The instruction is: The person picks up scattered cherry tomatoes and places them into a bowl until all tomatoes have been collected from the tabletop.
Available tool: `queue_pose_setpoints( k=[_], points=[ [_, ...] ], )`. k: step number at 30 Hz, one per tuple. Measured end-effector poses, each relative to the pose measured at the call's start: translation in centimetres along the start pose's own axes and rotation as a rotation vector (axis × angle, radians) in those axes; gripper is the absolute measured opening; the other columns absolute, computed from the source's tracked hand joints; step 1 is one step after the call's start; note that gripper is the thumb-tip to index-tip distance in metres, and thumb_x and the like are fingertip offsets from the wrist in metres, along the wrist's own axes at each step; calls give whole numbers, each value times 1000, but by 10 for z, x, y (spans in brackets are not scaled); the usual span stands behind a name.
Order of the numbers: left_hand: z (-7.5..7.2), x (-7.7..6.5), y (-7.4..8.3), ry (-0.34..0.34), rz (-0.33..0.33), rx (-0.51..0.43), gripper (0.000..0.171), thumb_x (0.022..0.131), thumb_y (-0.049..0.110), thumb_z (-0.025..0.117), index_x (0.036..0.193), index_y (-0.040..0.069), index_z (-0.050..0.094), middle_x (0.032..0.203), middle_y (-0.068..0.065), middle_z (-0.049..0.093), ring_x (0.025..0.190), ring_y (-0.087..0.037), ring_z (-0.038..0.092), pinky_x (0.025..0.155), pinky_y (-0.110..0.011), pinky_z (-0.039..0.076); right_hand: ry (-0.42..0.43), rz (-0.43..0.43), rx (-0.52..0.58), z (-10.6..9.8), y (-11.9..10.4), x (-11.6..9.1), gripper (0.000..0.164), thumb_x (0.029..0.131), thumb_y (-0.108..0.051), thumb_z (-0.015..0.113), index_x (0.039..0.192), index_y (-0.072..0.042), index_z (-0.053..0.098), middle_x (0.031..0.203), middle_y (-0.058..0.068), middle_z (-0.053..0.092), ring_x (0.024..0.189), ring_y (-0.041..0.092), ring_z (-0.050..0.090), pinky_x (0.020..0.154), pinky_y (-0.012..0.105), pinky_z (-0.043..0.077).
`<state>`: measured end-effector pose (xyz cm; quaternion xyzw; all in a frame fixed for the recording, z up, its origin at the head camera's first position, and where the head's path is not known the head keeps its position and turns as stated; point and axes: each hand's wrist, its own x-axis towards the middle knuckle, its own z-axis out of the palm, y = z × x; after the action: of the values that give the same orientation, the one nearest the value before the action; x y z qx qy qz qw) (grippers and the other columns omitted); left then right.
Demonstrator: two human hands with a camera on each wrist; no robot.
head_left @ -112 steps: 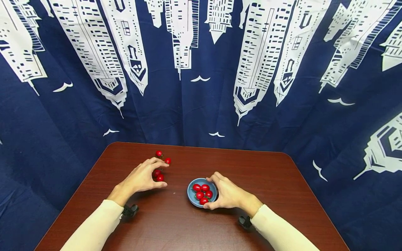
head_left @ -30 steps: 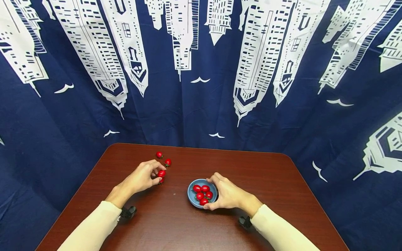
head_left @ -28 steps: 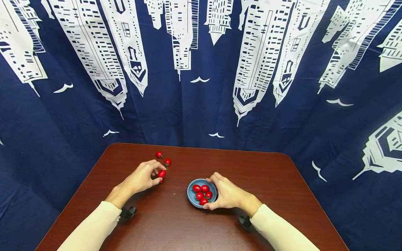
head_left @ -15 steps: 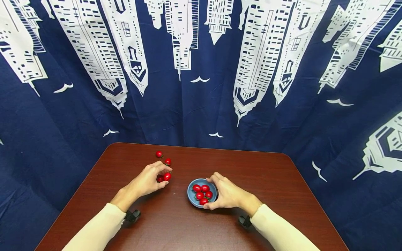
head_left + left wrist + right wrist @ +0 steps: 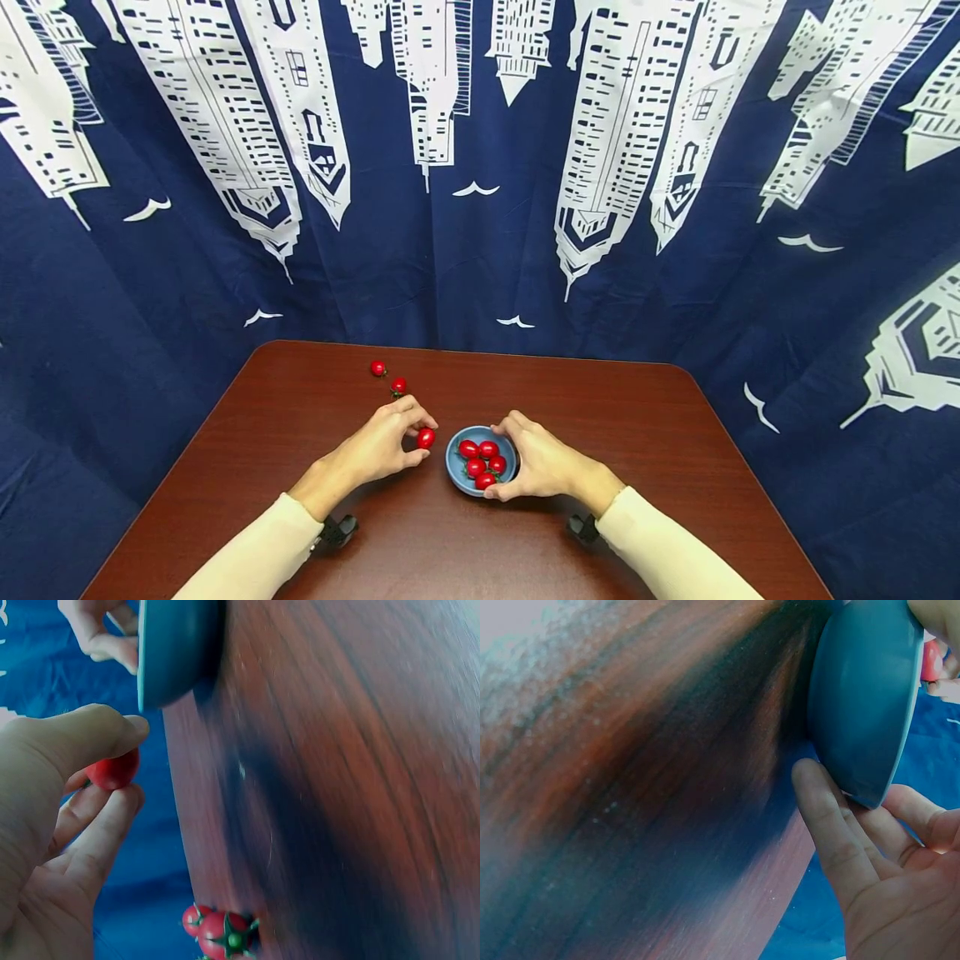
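My left hand [image 5: 386, 442] pinches a cherry tomato [image 5: 426, 439] between thumb and fingertips, just left of the small blue bowl [image 5: 452, 475]. In the left wrist view the held tomato [image 5: 116, 771] shows below the thumb, close to the bowl's rim [image 5: 142, 667]. Several cherry tomatoes [image 5: 476, 467] with green stems lie in the bowl. My right hand [image 5: 551, 462] grips the bowl from the right, thumb at the near side and fingers at the far side. In the right wrist view its fingers [image 5: 836, 840] lie against the bowl's side [image 5: 862, 697].
Two more cherry tomatoes, one at the back [image 5: 378, 368] and one a little nearer [image 5: 398, 386], lie on the brown table [image 5: 600, 400], beyond my left hand. A dark blue curtain [image 5: 450, 267] with white buildings hangs behind the table's far edge.
My left hand has closed on a cherry tomato and carried it right, towards the bowl. Another tomato seen by that hand half a second ago is out of sight. The right hand and bowl stay put.
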<state>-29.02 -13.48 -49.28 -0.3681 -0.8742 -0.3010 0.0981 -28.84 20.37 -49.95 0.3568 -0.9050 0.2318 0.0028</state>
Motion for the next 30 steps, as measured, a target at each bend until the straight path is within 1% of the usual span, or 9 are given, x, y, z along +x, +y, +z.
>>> queue_pose_setpoints(
  k=[6, 10, 12, 16, 22, 25, 28, 30],
  points=[
    [9, 2, 11, -6, 9, -31, 34, 89, -3, 96, 119, 1, 79, 116, -6, 74, 98, -18, 84, 92, -32, 72, 9, -13, -12, 1, 0, -1, 79, 80, -58, 103, 131, -7, 68, 141, 9, 72, 121, 20, 80, 110, 35, 67],
    [15, 4, 19, 9, 13, -53, 36, 89, -3, 96, 121, 0, 79, 115, -8, 76, 97, -19, 85, 90, -33, 73, 18, -13, -14, 0, 0, -1, 80, 80, -57, 103, 131, -7, 68, 140, 8, 72, 120, 20, 80, 110, 35, 67],
    [17, 6, 23, 10, 17, -61, 37, 90, -1, 98, 121, 0, 79, 115, -8, 76, 97, -18, 85, 90, -33, 73, 21, -13, -14, 0, 0, -1, 80, 80, -57, 103, 131, -7, 68, 139, 8, 72, 120, 20, 80, 110, 35, 68],
    [22, 8, 31, 8, 22, -44, 38, 91, 6, 100, 123, 1, 79, 114, -7, 77, 96, -18, 83, 89, -34, 73, 14, -11, -14, 1, 0, -1, 80, 80, -57, 103, 131, -8, 67, 141, 9, 72, 121, 20, 80, 110, 35, 67],
    [26, 10, 41, 36, 34, 63, 42, 90, 17, 103, 124, 8, 80, 115, -3, 79, 98, -22, 82, 89, -31, 70, 6, -6, -8, 0, 0, -1, 81, 81, -59, 102, 133, -7, 68, 140, 8, 72, 120, 18, 80, 111, 35, 67],
    [27, 10, 44, 45, 22, 132, 46, 89, 26, 104, 126, 13, 80, 116, 1, 80, 100, -18, 80, 87, -31, 69, 3, -9, -10, 1, 0, 0, 80, 81, -59, 102, 133, -8, 68, 140, 8, 72, 120, 18, 80, 111, 34, 67],
    [28, 11, 46, 45, -4, 171, 55, 89, 32, 105, 134, 15, 79, 119, 1, 80, 103, -15, 78, 86, -33, 70, 6, -14, -12, 1, 1, 0, 80, 81, -59, 102, 133, -8, 68, 139, 7, 72, 119, 18, 80, 110, 34, 68],
    [28, 11, 47, 36, -24, 187, 65, 88, 38, 105, 142, 16, 76, 124, 1, 80, 109, -16, 79, 90, -36, 71, 11, -18, -17, 1, 2, 0, 81, 81, -59, 102, 133, -7, 69, 137, 7, 72, 118, 18, 80, 108, 33, 68]
  ],
)
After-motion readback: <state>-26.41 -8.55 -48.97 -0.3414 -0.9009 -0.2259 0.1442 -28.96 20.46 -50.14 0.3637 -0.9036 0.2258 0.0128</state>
